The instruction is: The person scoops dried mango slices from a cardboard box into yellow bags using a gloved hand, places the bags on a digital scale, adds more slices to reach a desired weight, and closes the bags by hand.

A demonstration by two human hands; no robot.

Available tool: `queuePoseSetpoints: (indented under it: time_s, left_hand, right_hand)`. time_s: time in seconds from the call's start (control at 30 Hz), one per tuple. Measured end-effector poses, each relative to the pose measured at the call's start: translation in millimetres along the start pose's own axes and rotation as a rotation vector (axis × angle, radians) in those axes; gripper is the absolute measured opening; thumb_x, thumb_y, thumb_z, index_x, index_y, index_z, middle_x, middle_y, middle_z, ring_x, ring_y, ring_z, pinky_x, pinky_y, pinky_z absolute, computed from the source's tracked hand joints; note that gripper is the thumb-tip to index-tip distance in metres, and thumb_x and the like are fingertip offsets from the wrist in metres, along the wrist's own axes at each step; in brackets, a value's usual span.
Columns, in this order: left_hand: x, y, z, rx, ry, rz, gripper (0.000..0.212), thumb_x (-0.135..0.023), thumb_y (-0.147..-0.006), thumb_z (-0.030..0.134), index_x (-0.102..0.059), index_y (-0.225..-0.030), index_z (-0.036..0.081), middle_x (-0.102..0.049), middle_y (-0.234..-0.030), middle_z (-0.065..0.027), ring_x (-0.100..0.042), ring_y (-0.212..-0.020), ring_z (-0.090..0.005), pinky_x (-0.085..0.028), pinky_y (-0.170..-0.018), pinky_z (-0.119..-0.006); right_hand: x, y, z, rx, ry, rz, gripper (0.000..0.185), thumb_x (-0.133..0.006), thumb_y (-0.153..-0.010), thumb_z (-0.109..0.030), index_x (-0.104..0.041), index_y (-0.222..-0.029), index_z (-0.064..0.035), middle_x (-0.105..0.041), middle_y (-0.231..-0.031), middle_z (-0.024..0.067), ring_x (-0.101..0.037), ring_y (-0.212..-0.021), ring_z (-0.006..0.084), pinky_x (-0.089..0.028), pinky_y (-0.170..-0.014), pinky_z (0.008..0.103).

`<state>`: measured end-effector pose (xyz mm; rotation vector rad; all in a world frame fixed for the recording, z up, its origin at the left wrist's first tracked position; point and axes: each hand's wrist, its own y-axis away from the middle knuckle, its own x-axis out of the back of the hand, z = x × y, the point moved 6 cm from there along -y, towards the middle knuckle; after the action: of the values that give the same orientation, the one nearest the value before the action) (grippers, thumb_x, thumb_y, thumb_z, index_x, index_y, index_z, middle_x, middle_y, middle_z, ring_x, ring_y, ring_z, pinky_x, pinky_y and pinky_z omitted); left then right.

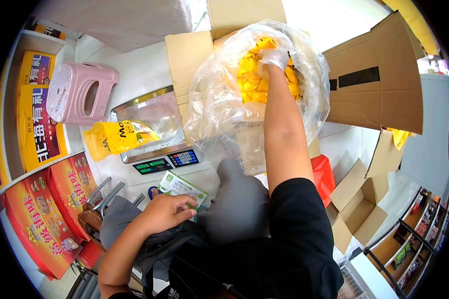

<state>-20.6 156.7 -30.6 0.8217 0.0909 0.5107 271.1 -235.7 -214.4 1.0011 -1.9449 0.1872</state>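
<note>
My right hand (274,59), in a thin clear plastic glove, reaches into a large clear plastic liner bag (217,93). It touches yellow slices (252,84) that look like dried fruit; its fingertips are hidden, so its grip cannot be told. The bag sits inside an open cardboard carton (191,56). My bare left hand (172,213) rests at my lap, fingers loosely apart, holding nothing. Just beyond it lies a white and green carton (183,188) with a picture of a hand. A yellow printed pouch (131,137) lies on the steel pan of an electronic scale (166,162).
A pink plastic step stool (82,93) stands at the left, before shelved yellow gift boxes (41,123). Red gift boxes (41,220) stand nearer me. At the right are a big carton flap (374,74), a red plastic bag (323,177), a small open carton (359,209) and product shelves (411,239).
</note>
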Motion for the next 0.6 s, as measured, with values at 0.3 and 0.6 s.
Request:
queuePoseSetpoints:
  time_s: [0.3,0.6]
  left_hand:
    - [0.8,38.2,-5.0,-0.124,-0.056,0.111,0.026,-0.065,-0.088,0.024,-0.063,-0.107,0.007,-0.071,-0.086,-0.0113,-0.067,-0.079,-0.0294,-0.05,-0.069,-0.036]
    - [184.4,131.2,-8.4,-0.283,-0.311,1.215,0.015,-0.067,-0.085,0.017,-0.062,-0.093,0.007,-0.065,-0.082,-0.0082,-0.061,-0.071,-0.0181,-0.047,-0.066,-0.031]
  right_hand:
    - [35.2,71.4,-15.5,0.077,-0.45,-0.427,0.03,-0.068,-0.067,-0.017,-0.064,-0.092,-0.003,-0.06,-0.079,0.0069,-0.056,-0.067,0.0187,-0.049,-0.064,0.0342]
    - [134.3,303.2,-199.4,0.549,-0.56,-0.702,0.04,-0.064,-0.069,-0.011,-0.059,-0.106,0.0021,-0.061,-0.094,0.0085,-0.057,-0.081,0.0168,-0.047,-0.076,0.0284]
